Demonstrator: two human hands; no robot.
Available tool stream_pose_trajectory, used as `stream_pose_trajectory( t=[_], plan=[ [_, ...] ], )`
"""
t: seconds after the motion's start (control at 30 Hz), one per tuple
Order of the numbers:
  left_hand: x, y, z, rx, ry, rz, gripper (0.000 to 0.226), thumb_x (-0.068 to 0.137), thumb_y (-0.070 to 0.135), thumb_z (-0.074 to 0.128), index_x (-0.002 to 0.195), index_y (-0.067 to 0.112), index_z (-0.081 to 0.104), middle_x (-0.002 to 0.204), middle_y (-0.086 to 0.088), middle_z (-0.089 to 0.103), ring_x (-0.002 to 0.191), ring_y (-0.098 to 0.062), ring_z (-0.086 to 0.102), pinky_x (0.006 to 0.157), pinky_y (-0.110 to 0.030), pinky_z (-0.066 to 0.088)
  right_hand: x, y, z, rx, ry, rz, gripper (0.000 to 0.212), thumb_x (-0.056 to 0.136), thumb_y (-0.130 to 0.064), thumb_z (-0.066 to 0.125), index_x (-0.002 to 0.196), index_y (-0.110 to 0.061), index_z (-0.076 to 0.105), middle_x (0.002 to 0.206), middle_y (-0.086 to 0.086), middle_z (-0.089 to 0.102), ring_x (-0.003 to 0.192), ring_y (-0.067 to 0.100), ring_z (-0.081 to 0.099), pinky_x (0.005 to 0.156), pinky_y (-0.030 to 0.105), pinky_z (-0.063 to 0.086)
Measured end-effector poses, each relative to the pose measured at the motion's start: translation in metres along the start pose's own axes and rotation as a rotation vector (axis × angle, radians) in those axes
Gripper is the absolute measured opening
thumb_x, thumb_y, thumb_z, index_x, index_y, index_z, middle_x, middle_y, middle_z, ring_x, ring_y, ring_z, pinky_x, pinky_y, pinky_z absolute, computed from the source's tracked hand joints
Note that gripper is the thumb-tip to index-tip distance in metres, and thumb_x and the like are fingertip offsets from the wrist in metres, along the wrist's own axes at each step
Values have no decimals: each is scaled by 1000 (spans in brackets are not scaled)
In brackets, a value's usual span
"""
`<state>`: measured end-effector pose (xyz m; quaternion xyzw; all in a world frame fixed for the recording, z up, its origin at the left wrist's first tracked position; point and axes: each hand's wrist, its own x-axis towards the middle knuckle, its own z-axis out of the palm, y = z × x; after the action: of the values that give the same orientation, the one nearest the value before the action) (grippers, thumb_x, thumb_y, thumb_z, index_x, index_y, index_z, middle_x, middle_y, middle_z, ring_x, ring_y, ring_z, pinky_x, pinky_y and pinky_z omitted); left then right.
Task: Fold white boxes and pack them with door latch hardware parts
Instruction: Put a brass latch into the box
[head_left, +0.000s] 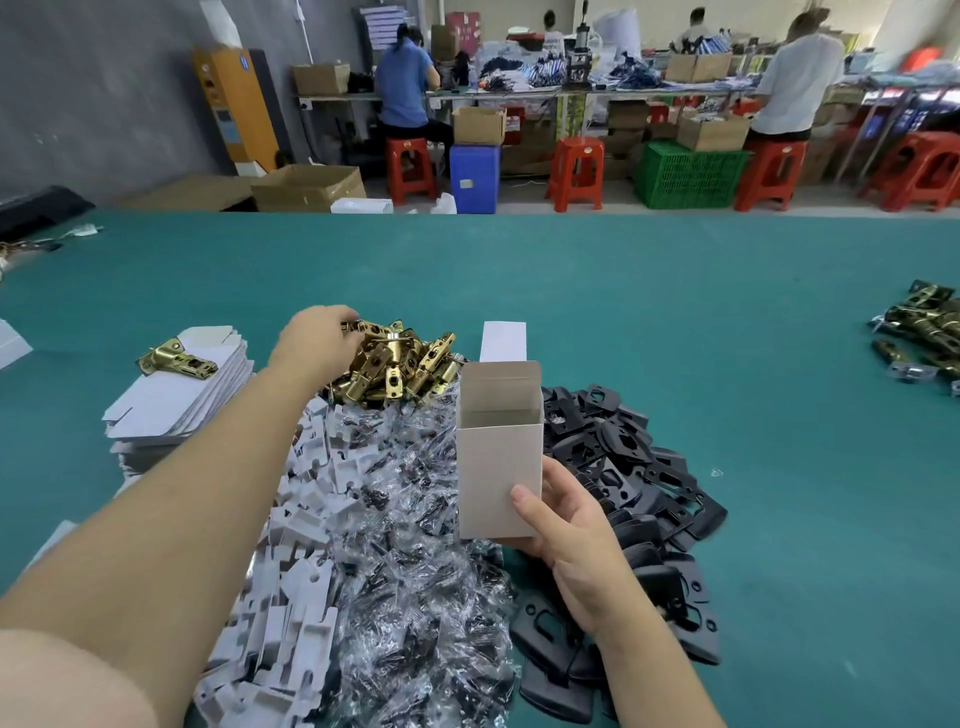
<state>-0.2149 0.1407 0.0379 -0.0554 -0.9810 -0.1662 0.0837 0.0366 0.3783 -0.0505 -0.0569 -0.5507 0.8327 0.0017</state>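
The right hand (563, 525) holds an erected white cardboard box (500, 452) upright above the near middle of the green felt-covered table (675, 291), thumb pressed flat on the front panel and the other fingers wrapped behind, out of sight. The box's top flap stands open and its mouth faces up, evidently so a part can be dropped straight in.

The left hand (318, 340) reaches forward onto the heap of brass-coloured door latch bolts (395, 366) beyond the box. Its fingers are curled down into the pile; they seem to be closing on a latch, but the knuckles hide the tips, so I cannot tell whether one is gripped.

The supplies are laid in reach around the box: a stack of flat white box blanks (176, 389) toward the left edge with one brass latch (174, 358) lying on top, white die-cut cardboard inserts (296, 525) and clear plastic bags of small screws (415, 561) at the near edge, and black strike plates (639, 483) to the right. Another small pile of brass latches (919, 332) sits at the far right edge.
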Motion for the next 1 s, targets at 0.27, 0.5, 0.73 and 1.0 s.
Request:
stream_pose_trajectory(
  t=[0.27, 0.5, 0.73, 1.0],
  plan=[
    [-5, -7, -5, -48, 195, -193, 7, 96, 21, 61, 97, 27, 65, 102, -5, 73, 89, -30, 64, 72, -39, 55, 2, 3, -2, -21, -18, 12, 51, 85, -26, 74, 134, -18, 61, 121, 6, 74, 115, 24, 70, 91, 39, 60],
    [-13, 16, -46, -82, 359, -30, 27, 97, 19, 64, 122, 14, 71, 117, -9, 74, 113, -34, 63, 96, -42, 49, 2, 4, -1, -45, -5, 13, 57, 85, -33, 79, 136, -19, 60, 123, 6, 73, 117, 26, 69, 94, 42, 58],
    [-62, 67, -125, -394, 313, 351, 18, 92, 13, 73, 110, 15, 77, 90, 2, 74, 70, 4, 61, 70, -7, 46, 2, 5, 2, -49, -16, 16, 54, 87, -28, 74, 137, -18, 58, 123, 7, 73, 116, 26, 69, 97, 45, 58],
    [-140, 102, -128, -574, 78, 507, 17, 89, 11, 76, 103, 20, 77, 85, 16, 75, 72, 0, 68, 69, -11, 52, -3, -2, 7, -2, -60, -5, 52, 86, -34, 78, 134, -20, 63, 127, 9, 71, 115, 26, 68, 99, 48, 56]
  ],
)
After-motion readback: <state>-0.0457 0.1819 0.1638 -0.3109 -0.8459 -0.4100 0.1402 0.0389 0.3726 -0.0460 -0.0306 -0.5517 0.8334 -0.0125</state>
